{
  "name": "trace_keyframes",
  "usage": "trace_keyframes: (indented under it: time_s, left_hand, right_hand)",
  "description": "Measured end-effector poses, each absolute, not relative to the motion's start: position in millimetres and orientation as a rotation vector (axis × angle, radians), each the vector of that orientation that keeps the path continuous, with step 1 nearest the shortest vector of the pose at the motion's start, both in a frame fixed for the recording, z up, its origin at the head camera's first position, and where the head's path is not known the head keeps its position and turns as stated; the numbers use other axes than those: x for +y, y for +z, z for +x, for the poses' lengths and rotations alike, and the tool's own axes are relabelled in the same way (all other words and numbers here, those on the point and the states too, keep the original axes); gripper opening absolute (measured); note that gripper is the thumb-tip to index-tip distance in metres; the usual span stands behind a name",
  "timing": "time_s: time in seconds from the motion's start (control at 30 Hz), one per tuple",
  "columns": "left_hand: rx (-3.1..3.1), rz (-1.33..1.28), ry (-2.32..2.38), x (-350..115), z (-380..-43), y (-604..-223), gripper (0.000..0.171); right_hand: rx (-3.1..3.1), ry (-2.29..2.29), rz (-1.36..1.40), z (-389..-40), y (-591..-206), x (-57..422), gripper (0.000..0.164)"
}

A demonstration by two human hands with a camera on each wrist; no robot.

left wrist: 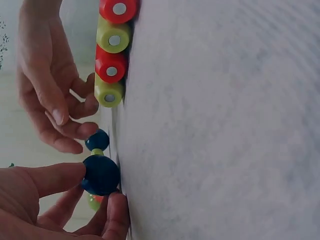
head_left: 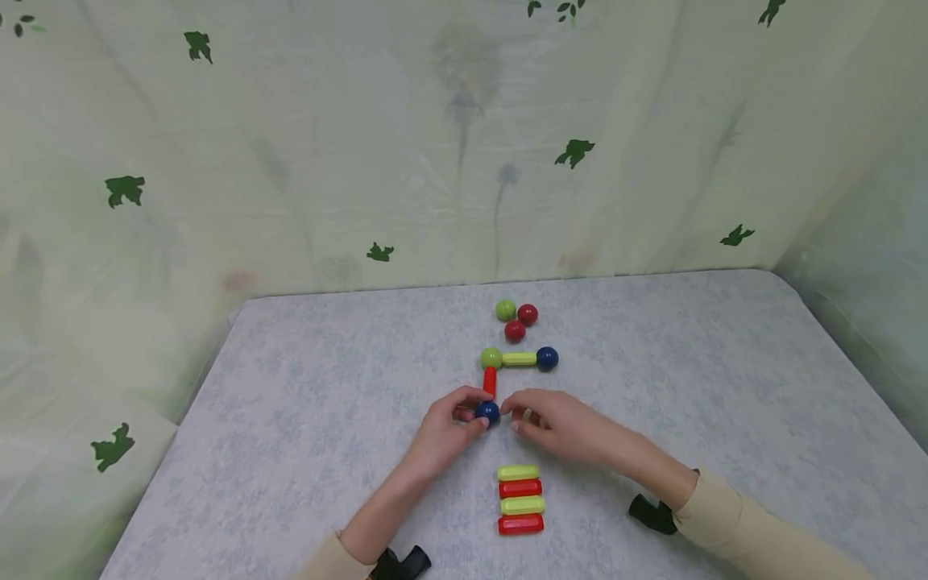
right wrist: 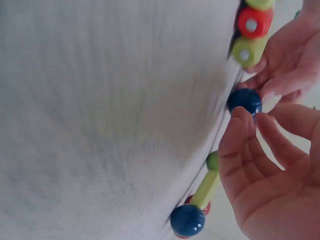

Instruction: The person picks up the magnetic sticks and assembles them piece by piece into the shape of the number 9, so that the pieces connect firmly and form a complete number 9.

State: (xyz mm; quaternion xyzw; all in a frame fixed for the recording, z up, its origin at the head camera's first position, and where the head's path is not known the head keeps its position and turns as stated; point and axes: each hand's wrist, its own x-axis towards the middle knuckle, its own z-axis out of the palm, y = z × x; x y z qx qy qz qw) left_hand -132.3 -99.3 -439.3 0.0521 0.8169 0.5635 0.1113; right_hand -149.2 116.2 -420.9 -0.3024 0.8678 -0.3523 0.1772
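My left hand (head_left: pixel 444 439) pinches a dark blue ball (head_left: pixel 489 414) between thumb and fingers on the grey table. From that ball a red rod (head_left: pixel 490 383) runs back to a green ball (head_left: pixel 491 358). A yellow-green rod (head_left: pixel 519 359) joins the green ball to a second blue ball (head_left: pixel 547 358) on the right, making a corner shape. Just right of the held ball, my right hand (head_left: pixel 565 423) hovers with loosely bent fingers and nothing in them. The left wrist view shows the held blue ball (left wrist: pixel 101 175) low over the tabletop.
Nearer the person, several rods (head_left: pixel 521 506), yellow-green and red by turns, lie side by side; round metal discs show in their ends. Behind the corner shape sit a loose green ball (head_left: pixel 505 310) and two red balls (head_left: pixel 528 314). A patterned curtain (head_left: pixel 326 161) hangs behind the table.
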Motion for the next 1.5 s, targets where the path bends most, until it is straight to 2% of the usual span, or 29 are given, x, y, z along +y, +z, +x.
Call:
trace_keyframes:
  time_s: [0.37,0.7,1.23,1.5]
  left_hand:
    - [2.383,0.095,1.656,-95.6,-131.7,-439.0,0.026]
    - [2.372,0.068,1.714,-95.7,-129.0,-442.0,0.028]
    - [2.358,0.047,1.719,-92.7,-129.0,-441.8,0.028]
    - [2.361,0.060,1.729,-92.7,-129.2,-441.6,0.027]
  right_hand:
    - [2.318,-0.899,-0.795,-131.8,-426.6,121.7,0.029]
    - [2.323,-0.859,-0.880,-131.5,-431.1,123.4,0.023]
    - [2.514,-1.019,-0.761,-158.1,-434.1,128.2,0.020]
    - [2.597,-1.052,-0.768,-153.6,-430.2,132.3,0.025]
